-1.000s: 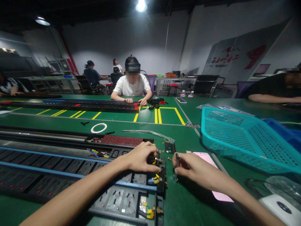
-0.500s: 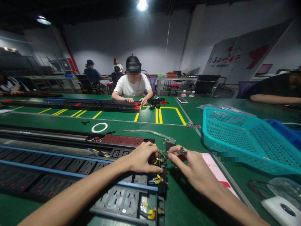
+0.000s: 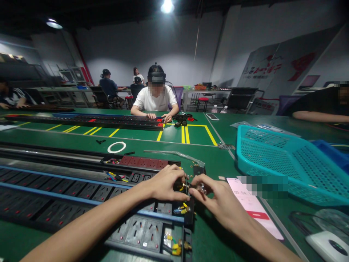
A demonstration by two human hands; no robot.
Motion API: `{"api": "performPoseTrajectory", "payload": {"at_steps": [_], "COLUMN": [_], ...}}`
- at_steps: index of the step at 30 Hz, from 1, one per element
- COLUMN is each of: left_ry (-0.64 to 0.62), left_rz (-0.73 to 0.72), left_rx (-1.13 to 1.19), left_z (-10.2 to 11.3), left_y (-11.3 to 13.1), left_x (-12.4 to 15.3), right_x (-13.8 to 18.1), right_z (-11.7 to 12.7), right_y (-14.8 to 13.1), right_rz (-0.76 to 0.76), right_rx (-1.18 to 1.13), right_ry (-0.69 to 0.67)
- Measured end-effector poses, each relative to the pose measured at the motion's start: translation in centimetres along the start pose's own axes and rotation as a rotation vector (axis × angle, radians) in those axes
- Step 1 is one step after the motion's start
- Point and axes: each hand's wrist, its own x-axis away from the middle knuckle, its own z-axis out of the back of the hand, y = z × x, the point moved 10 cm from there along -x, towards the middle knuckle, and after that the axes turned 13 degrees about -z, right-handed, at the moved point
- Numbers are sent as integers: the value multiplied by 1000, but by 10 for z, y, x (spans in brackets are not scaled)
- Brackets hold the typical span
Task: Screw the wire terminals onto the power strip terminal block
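The right hand [image 3: 215, 193] is pinching a small metal tool [image 3: 202, 188] between thumb and forefinger, beside the right-hand end of a black socket strip [image 3: 140, 177]; the fingers are hiding most of the tool, so its long axis cannot be told. The left hand [image 3: 169, 182] is curling over that same end, thumb set apart from fingers; what it is gripping there is hidden. The strip is lying on the table with its long axis running left to right, its end pointing right toward the right hand. Other strips are lying roughly parallel, one carrying maroon sockets [image 3: 144, 161]. The green table [image 3: 220, 233] is bearing a pink-screened phone [image 3: 252, 205], a white ring [image 3: 116, 147] and a teal basket [image 3: 245, 162]. Across it, a person in a white shirt [image 3: 156, 97] is sitting before more strips. Beyond, a ceiling lamp [image 3: 167, 6] is lighting a grey wall.
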Motion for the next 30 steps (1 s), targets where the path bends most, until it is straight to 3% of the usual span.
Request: {"api": "performPoseTrajectory", "payload": {"at_steps": [8, 18, 24, 30], "left_ry": [7, 5, 7, 7], "left_rz": [-2, 15, 15, -8], "left_rx": [2, 1, 17, 34], "left_z": [-1, 0, 0, 0], "left_y": [1, -1, 0, 0], "left_x": [0, 1, 1, 0], "right_x": [-1, -10, -20, -31], "right_z": [5, 1, 2, -16], "right_y": [-5, 3, 21, 61], "right_rz": [25, -8, -20, -242], "right_rx": [-68, -237, -437, -772], "right_ry": [27, -102, -27, 50]}}
